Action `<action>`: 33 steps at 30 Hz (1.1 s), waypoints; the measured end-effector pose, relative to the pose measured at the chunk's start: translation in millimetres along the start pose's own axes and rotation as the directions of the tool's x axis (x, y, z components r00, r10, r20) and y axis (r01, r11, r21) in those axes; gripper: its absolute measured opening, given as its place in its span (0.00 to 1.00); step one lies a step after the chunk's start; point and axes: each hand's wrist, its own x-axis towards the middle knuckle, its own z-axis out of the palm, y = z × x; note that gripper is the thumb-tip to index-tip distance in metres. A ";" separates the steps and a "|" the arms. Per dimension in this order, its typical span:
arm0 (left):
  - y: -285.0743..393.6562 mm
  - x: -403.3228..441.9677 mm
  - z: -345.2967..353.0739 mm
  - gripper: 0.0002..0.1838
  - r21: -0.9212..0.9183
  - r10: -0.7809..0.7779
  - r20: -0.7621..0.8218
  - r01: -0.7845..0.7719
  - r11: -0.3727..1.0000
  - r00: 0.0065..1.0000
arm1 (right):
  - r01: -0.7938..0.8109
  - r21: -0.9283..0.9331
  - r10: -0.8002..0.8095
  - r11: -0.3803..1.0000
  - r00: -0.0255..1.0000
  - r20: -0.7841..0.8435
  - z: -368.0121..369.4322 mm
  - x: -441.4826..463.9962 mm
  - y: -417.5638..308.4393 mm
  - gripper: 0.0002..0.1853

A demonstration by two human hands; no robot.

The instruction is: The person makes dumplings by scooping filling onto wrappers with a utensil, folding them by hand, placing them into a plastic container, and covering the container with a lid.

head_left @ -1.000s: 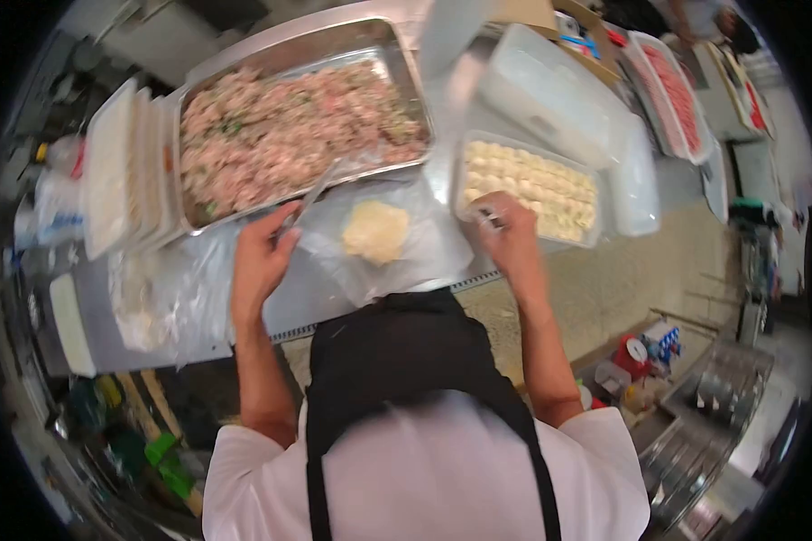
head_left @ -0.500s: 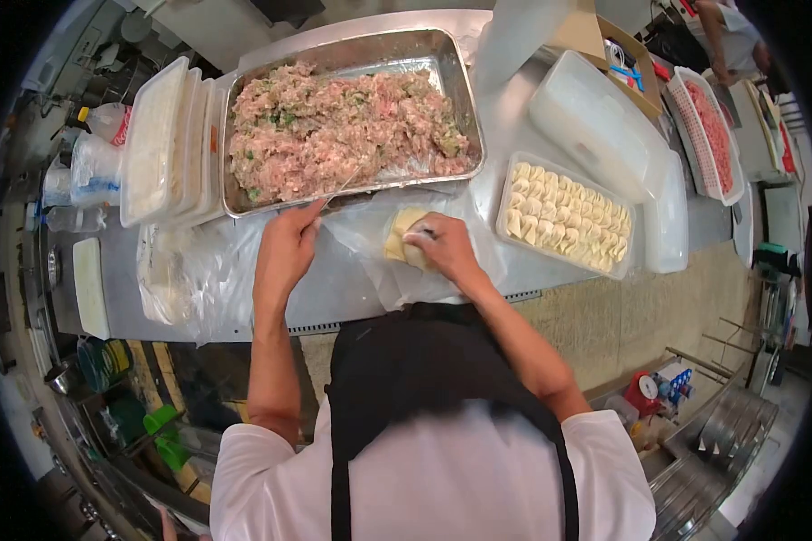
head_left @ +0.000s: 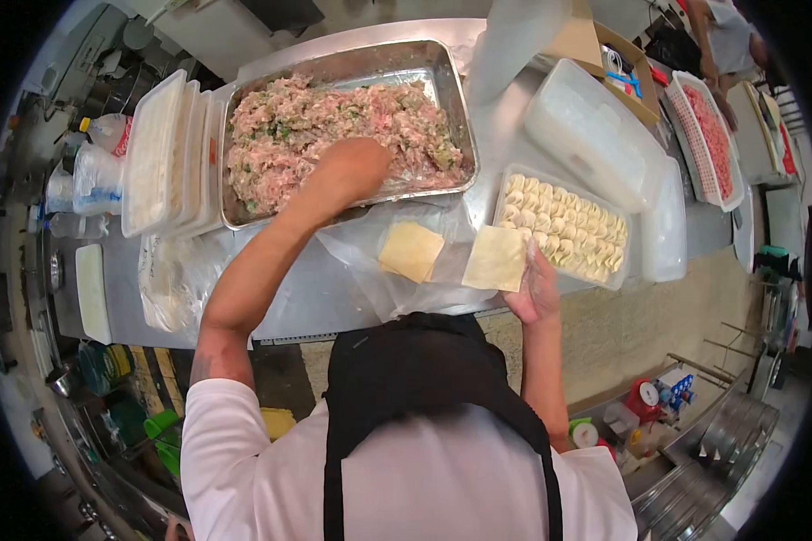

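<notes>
My left hand point(head_left: 356, 169) is closed over the raw minced meat point(head_left: 280, 149), which has green bits mixed in and fills much of a deep metal tray point(head_left: 471, 135). Whatever the fingers grip is hidden beneath the hand. Held up flat by my right hand point(head_left: 537, 287) is a square dough wrapper point(head_left: 494, 258), pinched at its right edge. A small stack of wrappers point(head_left: 411, 252) lies on the plastic sheet between my hands. Just beyond my right hand, rows of folded dumplings point(head_left: 564, 221) sit in a clear plastic box point(head_left: 624, 270).
Stacked plastic boxes point(head_left: 158, 153) stand left of the tray. Box lids point(head_left: 595, 135) lie at the right. Farther right is a white basket point(head_left: 695, 126) of pinkish meat. Crumpled plastic point(head_left: 171, 279) lies front left. Another person's arm point(head_left: 702, 41) shows top right.
My left hand has moved up from the tray's near edge, where it held a thin tool, to over the meat. My right hand has lifted a wrapper off the stack and carried it right.
</notes>
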 end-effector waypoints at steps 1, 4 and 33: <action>-4.9 -2.4 -6.8 0.07 0.009 0.004 -0.003 -0.004 1.000 1.000 | 0.018 0.055 -0.020 0.998 0.999 0.025 0.9 -3.7 0.7 0.25; -5.5 4.1 21.7 0.07 -0.027 0.034 -0.012 -0.035 0.999 0.999 | 0.056 0.097 -0.059 0.994 0.998 0.036 -9.4 1.3 10.9 0.25; -9.0 -56.4 26.9 0.23 -0.933 -0.012 0.108 0.105 0.343 0.994 | 0.246 0.017 -0.239 0.969 0.954 -0.184 28.6 67.4 22.2 0.24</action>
